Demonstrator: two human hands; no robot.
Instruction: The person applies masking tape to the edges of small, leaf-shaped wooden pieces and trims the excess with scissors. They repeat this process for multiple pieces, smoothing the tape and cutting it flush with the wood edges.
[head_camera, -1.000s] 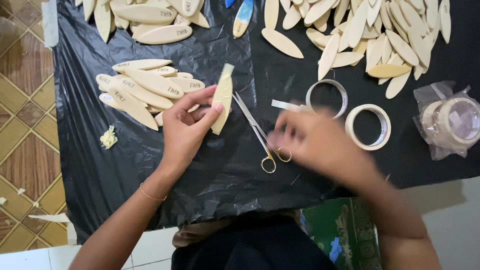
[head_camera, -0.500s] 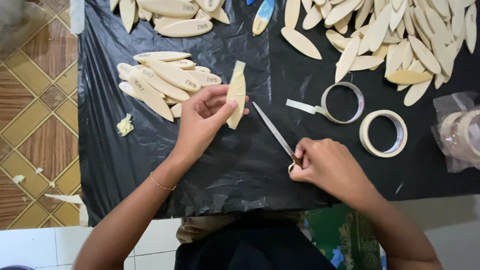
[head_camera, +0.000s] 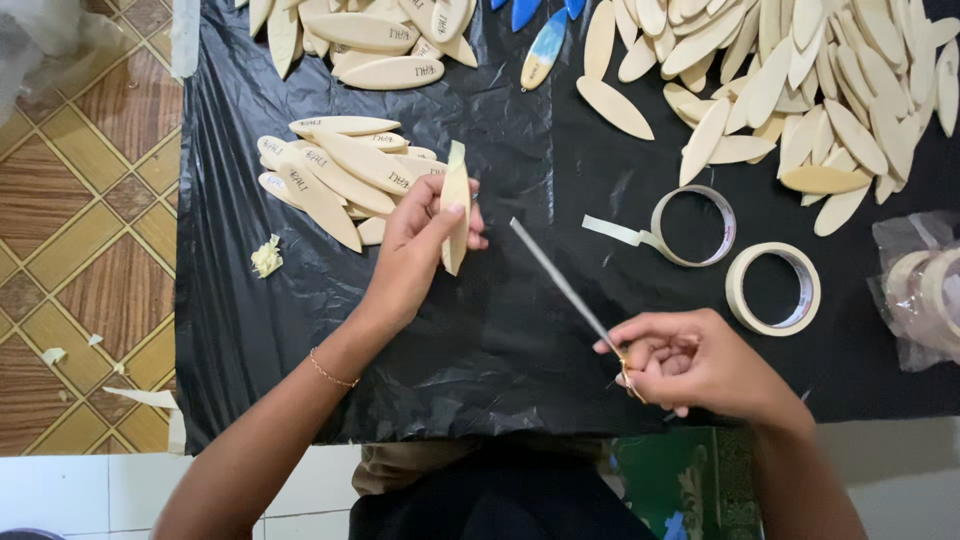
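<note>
My left hand (head_camera: 415, 250) holds a pale leaf-shaped wooden piece (head_camera: 456, 212) upright, with masking tape along its edge. My right hand (head_camera: 690, 362) grips the handles of slim scissors (head_camera: 565, 288), whose closed blades point up-left toward the piece without touching it. A small stack of the same wooden pieces (head_camera: 335, 175) lies just left of my left hand on the black plastic sheet (head_camera: 500, 340). Two masking tape rolls sit to the right: one (head_camera: 693, 225) with a loose tail, the other (head_camera: 772, 288) nearer my right hand.
Large heaps of wooden pieces fill the top right (head_camera: 800, 80) and top middle (head_camera: 370, 45). A blue-tipped piece (head_camera: 543, 50) lies at the top. A clear bag of tape rolls (head_camera: 920, 290) sits far right. A crumpled tape scrap (head_camera: 266, 257) lies left. Tiled floor (head_camera: 80, 250) borders the sheet.
My right hand has taken hold of the scissors and lifted them off the sheet, blades now pointing toward the wooden piece. My left hand keeps holding the piece in the same pose.
</note>
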